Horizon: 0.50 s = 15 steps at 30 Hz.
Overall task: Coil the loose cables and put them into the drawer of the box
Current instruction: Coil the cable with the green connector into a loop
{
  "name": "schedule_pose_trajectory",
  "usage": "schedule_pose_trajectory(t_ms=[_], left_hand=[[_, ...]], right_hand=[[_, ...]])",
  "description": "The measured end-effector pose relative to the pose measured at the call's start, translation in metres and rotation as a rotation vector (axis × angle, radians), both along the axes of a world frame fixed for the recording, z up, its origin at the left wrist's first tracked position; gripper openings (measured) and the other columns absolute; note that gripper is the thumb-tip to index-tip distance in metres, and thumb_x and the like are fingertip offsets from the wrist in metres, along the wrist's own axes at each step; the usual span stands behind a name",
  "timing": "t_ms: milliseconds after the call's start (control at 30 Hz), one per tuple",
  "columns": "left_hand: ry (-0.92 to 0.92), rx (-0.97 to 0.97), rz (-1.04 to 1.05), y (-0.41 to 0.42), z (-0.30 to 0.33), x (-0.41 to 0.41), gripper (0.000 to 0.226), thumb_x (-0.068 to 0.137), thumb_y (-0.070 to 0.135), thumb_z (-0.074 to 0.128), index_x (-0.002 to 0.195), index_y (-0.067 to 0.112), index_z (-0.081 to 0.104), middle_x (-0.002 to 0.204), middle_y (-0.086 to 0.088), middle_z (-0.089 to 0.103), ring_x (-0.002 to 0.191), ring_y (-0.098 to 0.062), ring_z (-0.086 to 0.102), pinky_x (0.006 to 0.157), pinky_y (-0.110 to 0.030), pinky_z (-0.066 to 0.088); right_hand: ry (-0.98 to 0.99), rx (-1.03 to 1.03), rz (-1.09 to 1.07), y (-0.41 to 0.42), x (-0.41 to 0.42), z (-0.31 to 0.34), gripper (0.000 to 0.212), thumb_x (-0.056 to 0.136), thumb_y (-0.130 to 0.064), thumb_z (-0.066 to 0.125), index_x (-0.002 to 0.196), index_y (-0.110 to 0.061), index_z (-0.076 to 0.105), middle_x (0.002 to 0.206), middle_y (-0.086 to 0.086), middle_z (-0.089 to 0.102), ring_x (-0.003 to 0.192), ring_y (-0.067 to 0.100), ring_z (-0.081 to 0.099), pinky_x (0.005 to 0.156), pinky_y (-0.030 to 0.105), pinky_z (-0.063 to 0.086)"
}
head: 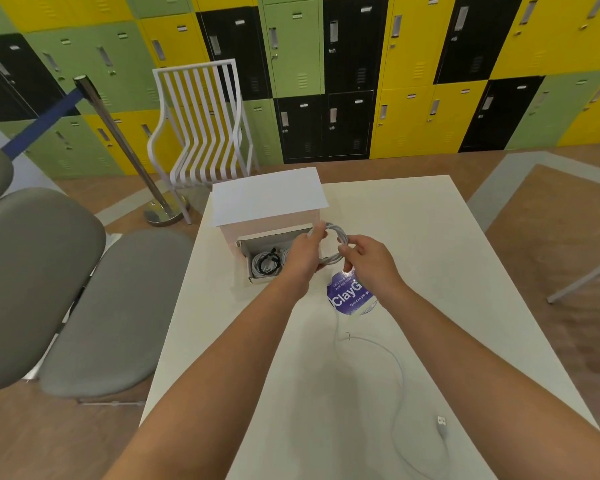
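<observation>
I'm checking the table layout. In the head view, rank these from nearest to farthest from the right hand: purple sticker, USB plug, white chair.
From the right hand:
1. Purple sticker, just below it.
2. USB plug, near table edge.
3. White chair, beyond the table.

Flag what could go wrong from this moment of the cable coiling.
1. The white cable is only partly coiled between the left hand and right hand; its loose tail may drag its USB plug off the table.
2. The drawer already holds coiled cables, so the new coil might spring open or not fit.
</observation>
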State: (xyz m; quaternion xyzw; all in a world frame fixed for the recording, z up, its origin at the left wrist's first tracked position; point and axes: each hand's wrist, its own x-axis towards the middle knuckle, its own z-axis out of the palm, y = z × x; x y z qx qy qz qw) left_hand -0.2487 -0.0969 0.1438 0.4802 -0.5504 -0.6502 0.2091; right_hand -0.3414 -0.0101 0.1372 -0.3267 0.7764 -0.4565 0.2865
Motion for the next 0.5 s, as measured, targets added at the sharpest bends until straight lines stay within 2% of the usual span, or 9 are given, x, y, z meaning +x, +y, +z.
schedule_pose_trajectory(t_ms=[133, 233, 300, 333, 433, 500], left_hand=[[-0.010, -0.033, 0.101, -0.001, 0.005, -0.005, 0.051, 0.097, 0.058, 0.040, 0.122, 0.017, 0.055, 0.113, -0.002, 0.061, 0.095, -0.019, 0.060, 0.085, -0.035, 0.050], [-0.015, -0.063, 0.123, 0.001, 0.007, -0.008, 0.045, 0.097, 0.060, 0.035, 0.114, 0.022, 0.053, 0.106, 0.001, 0.059, 0.090, -0.014, 0.058, 0.078, -0.032, 0.048], [-0.041, -0.095, 0.072, 0.001, 0.006, -0.005, 0.037, 0.099, 0.058, 0.033, 0.105, 0.027, 0.053, 0.113, 0.000, 0.059, 0.100, -0.019, 0.057, 0.084, -0.035, 0.047], [-0.060, -0.124, 0.023, -0.001, 0.006, -0.002, 0.035, 0.100, 0.055, 0.032, 0.103, 0.028, 0.054, 0.115, -0.001, 0.058, 0.103, -0.020, 0.055, 0.085, -0.035, 0.045], [-0.116, -0.244, -0.148, -0.008, 0.006, 0.007, 0.034, 0.105, 0.039, 0.034, 0.111, 0.016, 0.059, 0.101, -0.002, 0.057, 0.091, -0.017, 0.053, 0.078, -0.032, 0.045], [-0.132, -0.338, -0.229, -0.012, 0.004, 0.012, 0.028, 0.105, 0.029, 0.038, 0.111, 0.013, 0.060, 0.095, -0.005, 0.058, 0.089, -0.022, 0.057, 0.086, -0.040, 0.050]], right_hand=[[0.013, -0.051, 0.009, 0.004, 0.006, 0.000, 0.028, 0.098, -0.029, 0.053, 0.125, -0.021, 0.058, 0.069, -0.004, 0.062, 0.064, 0.007, 0.056, 0.061, 0.020, 0.040], [-0.050, -0.064, -0.002, 0.007, 0.006, -0.001, 0.022, 0.099, -0.028, 0.051, 0.115, -0.021, 0.064, 0.064, -0.004, 0.058, 0.058, 0.009, 0.052, 0.063, 0.023, 0.042], [-0.128, -0.052, -0.018, 0.006, 0.003, -0.001, 0.021, 0.099, -0.023, 0.047, 0.104, -0.020, 0.067, 0.063, -0.003, 0.052, 0.055, 0.011, 0.047, 0.060, 0.025, 0.040], [-0.196, -0.053, -0.037, 0.006, 0.000, -0.001, 0.024, 0.099, -0.018, 0.044, 0.104, -0.017, 0.068, 0.063, -0.003, 0.050, 0.056, 0.013, 0.044, 0.060, 0.026, 0.038], [-0.325, -0.047, -0.090, 0.006, -0.009, 0.000, 0.039, 0.092, -0.003, 0.038, 0.115, -0.012, 0.068, 0.065, -0.001, 0.045, 0.060, 0.014, 0.039, 0.064, 0.028, 0.036], [-0.344, -0.040, -0.111, 0.007, -0.013, 0.003, 0.042, 0.091, -0.001, 0.039, 0.120, -0.013, 0.066, 0.069, 0.000, 0.048, 0.064, 0.014, 0.041, 0.065, 0.027, 0.038]])
